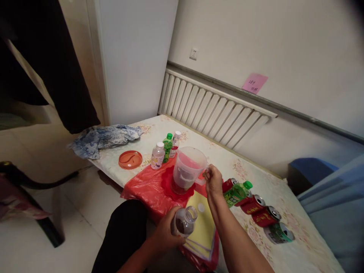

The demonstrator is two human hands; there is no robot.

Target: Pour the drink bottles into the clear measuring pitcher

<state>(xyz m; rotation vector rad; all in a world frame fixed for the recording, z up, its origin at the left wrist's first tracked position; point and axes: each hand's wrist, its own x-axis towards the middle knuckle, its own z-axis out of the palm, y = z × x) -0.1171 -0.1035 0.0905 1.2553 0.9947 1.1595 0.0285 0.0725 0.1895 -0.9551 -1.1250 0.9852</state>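
The left hand has its fingers wrapped round an uncapped bottle, whose mouth leans toward the right wrist. The fingers of the right hand are curled closed at the handle of a jug, just left of those fingers. The jug is over a red dish; whether it rests there or is slightly raised, I cannot tell. The step seems to be steadying jug and bottle, both gripped and apart; the next move calls for a firm handle grip and a level bottle mouth.

Between the two hands lies a yellow mat with a white disc on it. Red plastic spreads beyond the left fingers over the flowered worktop. Past the jug, left of the right fingers, stand three capped bottles, then an orange lid and a crumpled cloth. Right of the right fingers are a green bottle and several cans. Farther off from both hands are a radiator, a wall socket and a pink note; a blue curtain hangs far to the right.
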